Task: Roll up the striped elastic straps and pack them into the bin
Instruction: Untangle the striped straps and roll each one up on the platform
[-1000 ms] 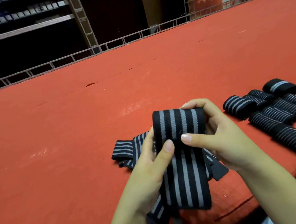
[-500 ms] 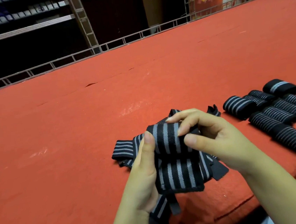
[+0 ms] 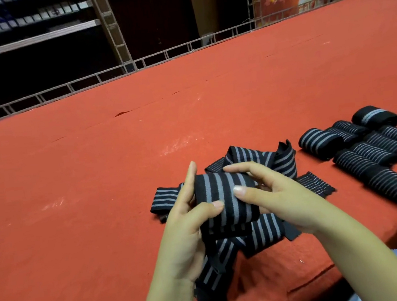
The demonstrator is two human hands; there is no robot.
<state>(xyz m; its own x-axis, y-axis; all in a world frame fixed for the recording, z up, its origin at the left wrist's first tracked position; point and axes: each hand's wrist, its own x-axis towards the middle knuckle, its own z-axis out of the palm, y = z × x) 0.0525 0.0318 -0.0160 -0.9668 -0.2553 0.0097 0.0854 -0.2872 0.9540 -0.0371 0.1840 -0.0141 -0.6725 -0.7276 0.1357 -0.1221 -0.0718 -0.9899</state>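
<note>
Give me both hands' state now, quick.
Left hand: closed on the striped strap roll.
Right hand: closed on the same roll.

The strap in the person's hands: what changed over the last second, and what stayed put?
The striped strap has been wound up: a second ago a long flat tail hung below the hands, now it is a thick roll with the tail nearly gone. The left hand and right hand kept hold throughout, dropping lower. The loose straps beneath and the finished rolls on the red table stayed where they were.
</note>
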